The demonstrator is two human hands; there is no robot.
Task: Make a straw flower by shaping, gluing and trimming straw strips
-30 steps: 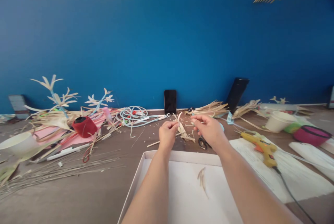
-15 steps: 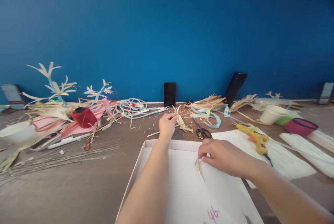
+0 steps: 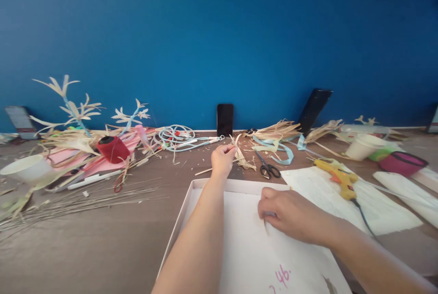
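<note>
My left hand (image 3: pixel 223 160) is stretched out past the far edge of a shallow white box lid (image 3: pixel 246 239). Its thumb and fingers pinch a thin pale strip of dried husk (image 3: pixel 237 140), close to a small heap of husk scraps (image 3: pixel 244 159) on the table. My right hand (image 3: pixel 285 214) hangs over the right side of the lid with its fingers curled in. A narrow pale husk piece (image 3: pixel 266 227) pokes out below those fingers; the rest of it is hidden. Black-handled scissors (image 3: pixel 270 170) lie just beyond the lid.
A yellow glue gun (image 3: pixel 338 177) rests on white paper (image 3: pixel 308 180) at the right. White cups (image 3: pixel 364 146), a purple pouch (image 3: pixel 403 163) and husk bundles (image 3: pixel 277 130) surround it. Leftward are husk flowers (image 3: pixel 77 111), a red spool (image 3: pixel 113 149), thin wires (image 3: pixel 102 205) and blue cord (image 3: pixel 178 138).
My right hand has closed further around its husk piece, so less of it shows. My left hand keeps its pinch. The view has shifted slightly.
</note>
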